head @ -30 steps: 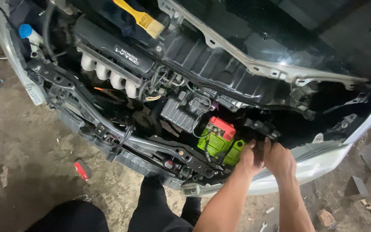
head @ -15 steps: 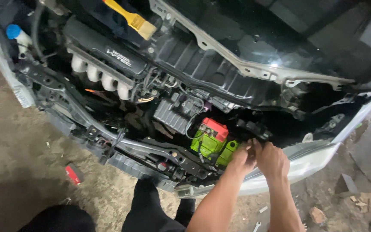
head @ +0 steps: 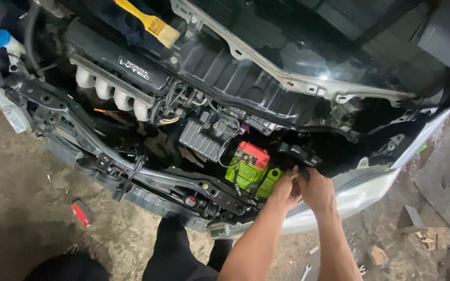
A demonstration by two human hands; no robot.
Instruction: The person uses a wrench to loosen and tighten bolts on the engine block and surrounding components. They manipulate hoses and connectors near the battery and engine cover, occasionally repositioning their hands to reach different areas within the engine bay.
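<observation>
1. The fingers of both hands bunch together over a small dark part at the edge of an open engine bay (head: 266,78), just at the 3 o'clock side of a green battery (head: 248,171) with a red top; whether they pinch that part or only press on it cannot be told.
2. The left hand (head: 286,188) is curled, knuckles up, touching the battery's lime-green corner, while the right hand (head: 316,188) lies against it at its 3 o'clock, fingertips aimed toward 12 o'clock at a black bracket (head: 299,152).
3. Both forearms rise from 6 o'clock; the close grouping of the hands looks suited to fine work in a cramped pocket between battery and fender.
4. The car's front is stripped, leaving the black crossmember (head: 131,171) bare, which appears to be what gives such low access.
5. A yellow-handled brush (head: 149,21) rests at 12 o'clock on the engine's far side, well apart from the hands, and silver intake runners (head: 113,96) sit at 10 o'clock of the battery.
6. On the concrete floor (head: 22,208), a small red object (head: 82,213) lies at 8 o'clock and a wrench (head: 306,271) shows near 6 o'clock.
7. The part under the fingertips is hidden by the hands themselves, and the bay beyond the bracket is lost in shadow.
</observation>
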